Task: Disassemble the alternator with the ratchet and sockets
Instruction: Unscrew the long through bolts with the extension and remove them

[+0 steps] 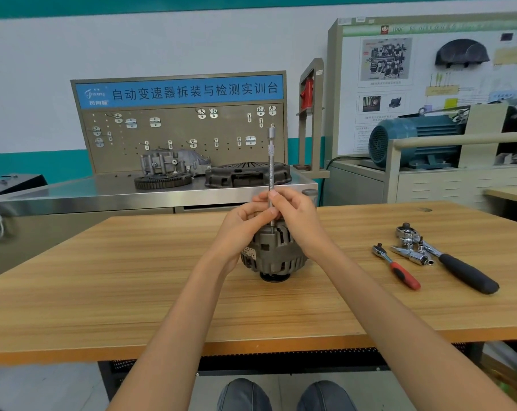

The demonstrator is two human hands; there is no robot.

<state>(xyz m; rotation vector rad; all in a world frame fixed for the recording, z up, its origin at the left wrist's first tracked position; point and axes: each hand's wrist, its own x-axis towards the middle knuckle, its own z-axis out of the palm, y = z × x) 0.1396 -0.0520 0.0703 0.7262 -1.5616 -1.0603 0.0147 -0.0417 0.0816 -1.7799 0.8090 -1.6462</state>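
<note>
**Extension bar upright on the alternator**

A wood-grain tabletop (132, 277) fills my view, steel benches behind it. The ribbed grey alternator (273, 256) stands mid-table on its dark pulley. My left hand (245, 223) and right hand (299, 221) both pinch a slim knurled extension bar (271, 161) standing upright on it. Toward the right edge lie a red-handled ratchet (396, 266), a black-handled ratchet (459, 269) and chrome sockets (411, 253).

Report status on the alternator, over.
Left hand and right hand both pinch the extension bar, upright on the alternator. Alternator stands on the table. Ratchets lie unused to the right. Nothing in the way.
</note>
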